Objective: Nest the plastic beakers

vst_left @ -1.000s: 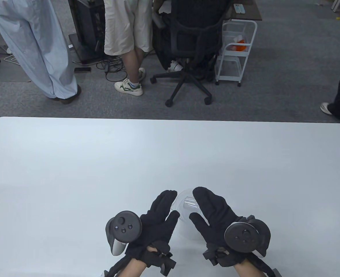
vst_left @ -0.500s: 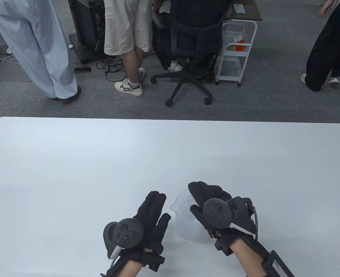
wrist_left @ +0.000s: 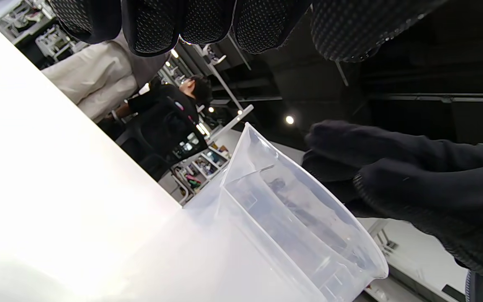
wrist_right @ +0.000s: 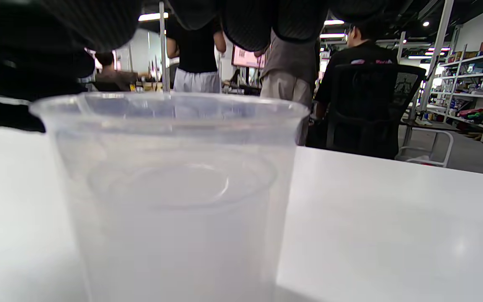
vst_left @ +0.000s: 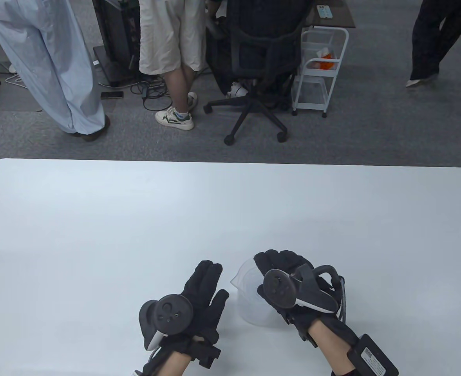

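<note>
A clear plastic beaker [vst_left: 250, 309] stands upright on the white table [vst_left: 97, 235], its spout to the left. The left wrist view shows a smaller beaker [wrist_left: 275, 209] nested inside the large one [wrist_left: 208, 235]. The right wrist view shows the large beaker [wrist_right: 174, 251] close up, with the inner rim [wrist_right: 178, 184] inside. My right hand [vst_left: 259, 274] reaches over the beaker's mouth, fingers extended [wrist_left: 413, 176]; its fingers [wrist_right: 245, 25] hang above the rim with a gap. My left hand [vst_left: 216, 280] is open and empty, a little left of the beaker, apart from it.
The table's far edge [vst_left: 230, 162] borders a carpeted floor with an office chair [vst_left: 254, 78], a white cart [vst_left: 320, 66] and people standing. The beaker and my hands sit near the table's front edge.
My right hand has rolled and moved over the beaker's mouth. My left hand has drawn back from the beaker, left and toward me. A person has walked across the back right.
</note>
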The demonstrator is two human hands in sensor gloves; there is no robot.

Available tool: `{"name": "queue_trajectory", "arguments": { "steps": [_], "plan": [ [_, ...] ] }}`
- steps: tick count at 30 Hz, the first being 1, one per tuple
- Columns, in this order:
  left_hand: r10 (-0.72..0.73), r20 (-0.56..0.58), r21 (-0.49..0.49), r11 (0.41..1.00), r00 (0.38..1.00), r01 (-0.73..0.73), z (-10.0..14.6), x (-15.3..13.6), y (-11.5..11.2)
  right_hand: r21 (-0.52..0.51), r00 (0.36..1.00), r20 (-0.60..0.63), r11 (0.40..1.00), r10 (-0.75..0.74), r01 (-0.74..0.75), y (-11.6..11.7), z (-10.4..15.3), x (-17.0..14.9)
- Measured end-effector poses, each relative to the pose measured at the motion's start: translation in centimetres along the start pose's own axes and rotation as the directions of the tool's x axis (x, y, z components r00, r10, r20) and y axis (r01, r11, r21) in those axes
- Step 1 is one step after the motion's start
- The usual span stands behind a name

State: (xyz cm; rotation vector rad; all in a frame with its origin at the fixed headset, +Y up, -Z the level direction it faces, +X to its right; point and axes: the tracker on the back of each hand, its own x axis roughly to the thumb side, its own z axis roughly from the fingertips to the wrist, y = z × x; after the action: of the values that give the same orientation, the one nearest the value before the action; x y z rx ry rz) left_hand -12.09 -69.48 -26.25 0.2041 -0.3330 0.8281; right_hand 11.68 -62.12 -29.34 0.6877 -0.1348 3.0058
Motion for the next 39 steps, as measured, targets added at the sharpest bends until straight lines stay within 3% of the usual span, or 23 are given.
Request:
{"name": "queue_trajectory", "arguments": {
  "steps": [8,14,25,39],
  "plan": [
    [-0.003,-0.01,-0.027,1.0,1.0,0.003,-0.2,-0.5,0.4,-0.252,0.951,-0.027,0.923,-0.308,0.291,-0.8,3.8,-4.9],
    [0.0,-0.019,-0.033,0.999,1.0,-0.001,-0.2,-1.0,0.9,-0.304,0.893,-0.04,0.857,-0.448,0.416,1.1,6.3,-8.0],
    [0.006,-0.048,-0.042,0.999,0.999,-0.008,-0.1,-1.7,1.0,-0.258,0.839,-0.071,0.822,-0.54,0.508,5.9,8.3,-9.8],
    [-0.009,-0.055,-0.069,0.998,0.998,0.005,-0.1,-1.8,0.3,-0.242,0.826,-0.083,0.815,-0.558,0.526,7.2,9.3,-9.8]
  ]
}}
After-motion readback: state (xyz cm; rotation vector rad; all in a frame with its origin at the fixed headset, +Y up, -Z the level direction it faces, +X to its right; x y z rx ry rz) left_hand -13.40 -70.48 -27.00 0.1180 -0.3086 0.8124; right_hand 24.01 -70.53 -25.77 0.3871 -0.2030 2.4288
